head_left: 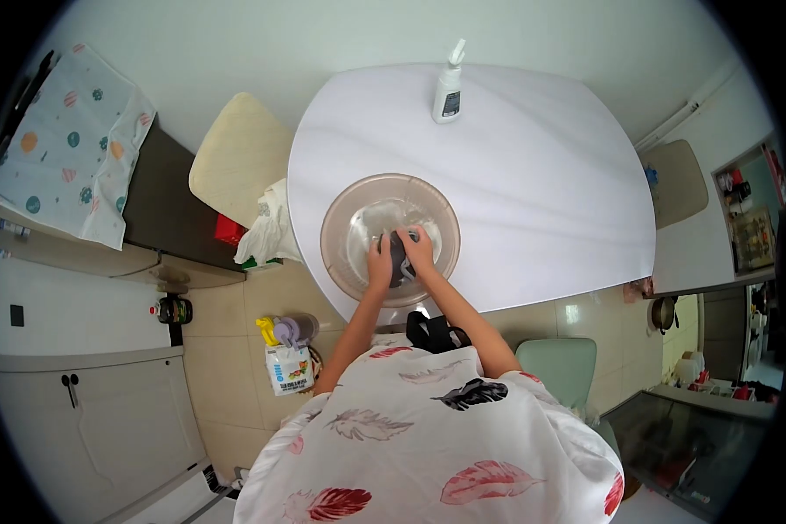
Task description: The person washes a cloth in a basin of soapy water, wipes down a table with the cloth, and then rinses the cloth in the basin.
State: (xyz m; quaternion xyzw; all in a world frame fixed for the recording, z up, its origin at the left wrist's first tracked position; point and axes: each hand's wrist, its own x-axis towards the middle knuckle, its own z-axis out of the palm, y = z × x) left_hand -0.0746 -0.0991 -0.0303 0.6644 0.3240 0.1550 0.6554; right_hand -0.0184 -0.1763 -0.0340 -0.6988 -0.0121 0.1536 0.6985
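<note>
A round beige plastic basin [330, 229] with water in it stands at the table's near left edge. Both hands are inside it, holding a dark grey item [399, 260] with a lighter patch; whether it is a shoe or bunched cloth I cannot make out. My left hand [380, 262] grips its left side, fingers pointing away from me. Curled over its top and right side is my right hand [418, 249]. The item's underside and some fingertips are hidden.
On the white table [541, 175], a white spray bottle [448, 92] stands at the back. A cream chair [240, 153] with a white cloth [272, 229] is at the left, a green stool [559, 367] at the near right. A white bag [289, 369] is on the floor.
</note>
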